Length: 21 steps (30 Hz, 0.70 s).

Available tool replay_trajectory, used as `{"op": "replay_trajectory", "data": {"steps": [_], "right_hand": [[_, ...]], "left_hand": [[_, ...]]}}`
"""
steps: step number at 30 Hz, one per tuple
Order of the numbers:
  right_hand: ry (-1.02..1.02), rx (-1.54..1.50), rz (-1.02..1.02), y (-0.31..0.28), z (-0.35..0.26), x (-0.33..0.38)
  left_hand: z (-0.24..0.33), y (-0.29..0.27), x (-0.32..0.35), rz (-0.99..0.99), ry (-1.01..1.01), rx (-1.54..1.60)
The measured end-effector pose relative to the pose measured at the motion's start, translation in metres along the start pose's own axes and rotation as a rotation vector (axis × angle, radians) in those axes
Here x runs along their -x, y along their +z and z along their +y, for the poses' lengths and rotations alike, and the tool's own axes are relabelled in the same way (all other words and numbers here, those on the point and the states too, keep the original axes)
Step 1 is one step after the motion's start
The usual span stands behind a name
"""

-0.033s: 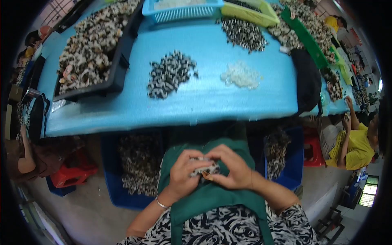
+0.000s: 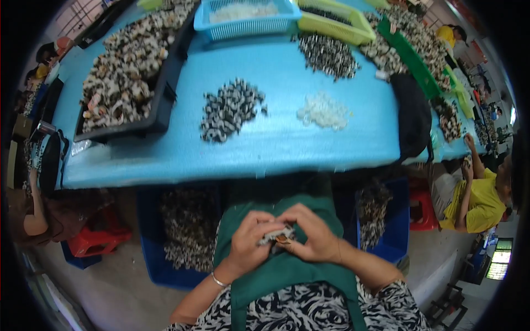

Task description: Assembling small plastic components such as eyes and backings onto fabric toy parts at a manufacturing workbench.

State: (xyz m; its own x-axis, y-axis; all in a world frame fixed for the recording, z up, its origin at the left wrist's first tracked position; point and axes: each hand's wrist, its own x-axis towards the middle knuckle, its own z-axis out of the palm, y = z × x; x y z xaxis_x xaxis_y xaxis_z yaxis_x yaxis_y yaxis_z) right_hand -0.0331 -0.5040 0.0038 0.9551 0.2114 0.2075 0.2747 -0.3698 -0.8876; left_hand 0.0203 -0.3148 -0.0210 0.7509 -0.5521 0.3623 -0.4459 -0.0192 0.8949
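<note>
Over my lap, in front of the green apron, my two hands meet around a small mottled black-and-white piece (image 2: pixel 270 237) with an orange-brown part. Its exact kind is too small and blurred to make out. My left hand (image 2: pixel 251 243) is closed on its left side, fingers curled over the top. My right hand (image 2: pixel 312 234) pinches the other side, with the thumb below near the orange-brown part. Fingers hide much of the piece. On the blue-covered table (image 2: pixel 232 165) beyond lie a pile of grey-and-black curved pieces (image 2: pixel 229 110) and a pile of clear whitish pieces (image 2: pixel 324 110).
A black tray (image 2: pixel 160 118) heaped with mottled pieces stands at left. Farther back are a blue basket (image 2: pixel 248 30), a yellow basket (image 2: pixel 337 26) and dark small pieces (image 2: pixel 328 55). Blue bins (image 2: pixel 160 265) flank my legs. A person in yellow (image 2: pixel 477 198) works at right.
The whole view has shifted slightly, so the table and hands sit a little lower in the picture. Both hands still hold the mottled piece.
</note>
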Motion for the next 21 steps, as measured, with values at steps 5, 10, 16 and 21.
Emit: {"op": "replay_trajectory", "data": {"steps": [5,10,16,21], "right_hand": [[0.277,-0.159,0.051,0.006,0.007,0.006],[0.48,-0.505,0.05,0.018,0.04,0.02],[0.508,-0.549,0.056,0.016,0.043,0.013],[0.556,-0.761,0.029,0.014,0.057,0.01]], "left_hand": [[-0.002,0.003,0.001,-0.059,0.058,-0.128],[-0.007,0.008,0.002,-0.143,0.019,-0.184],[-0.007,0.012,-0.004,-0.062,-0.152,-0.13],[-0.011,0.015,-0.008,-0.013,-0.194,-0.085]]}}
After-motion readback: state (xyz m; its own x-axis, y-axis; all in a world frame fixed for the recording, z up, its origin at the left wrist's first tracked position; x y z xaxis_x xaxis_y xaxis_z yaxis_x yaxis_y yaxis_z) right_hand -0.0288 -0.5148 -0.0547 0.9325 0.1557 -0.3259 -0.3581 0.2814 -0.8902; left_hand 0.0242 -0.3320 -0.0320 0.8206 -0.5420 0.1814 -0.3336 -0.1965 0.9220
